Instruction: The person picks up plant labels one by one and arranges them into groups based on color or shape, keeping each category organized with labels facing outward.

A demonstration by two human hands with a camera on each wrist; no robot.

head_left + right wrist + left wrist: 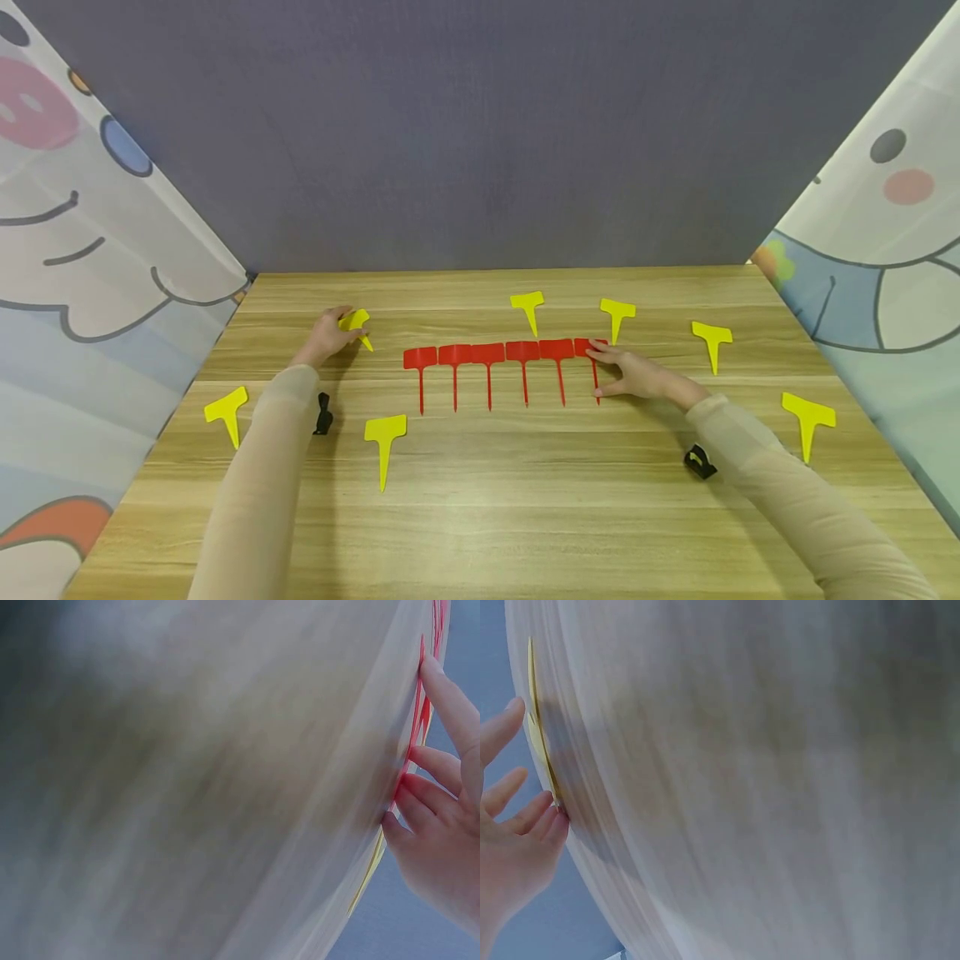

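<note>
To us, the 6 red tags [488, 353] and 7 yellow tags [386, 427] look smooth plastic; the wood-grained surface [487, 517] shines softly.

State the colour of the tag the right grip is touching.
Red; that tag shows best in the head view.

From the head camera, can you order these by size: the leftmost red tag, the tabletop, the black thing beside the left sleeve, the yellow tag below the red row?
1. Tabletop
2. Yellow tag, only slightly bigger; nearness to the camera may explain that
3. Leftmost red tag
4. Black thing
</note>
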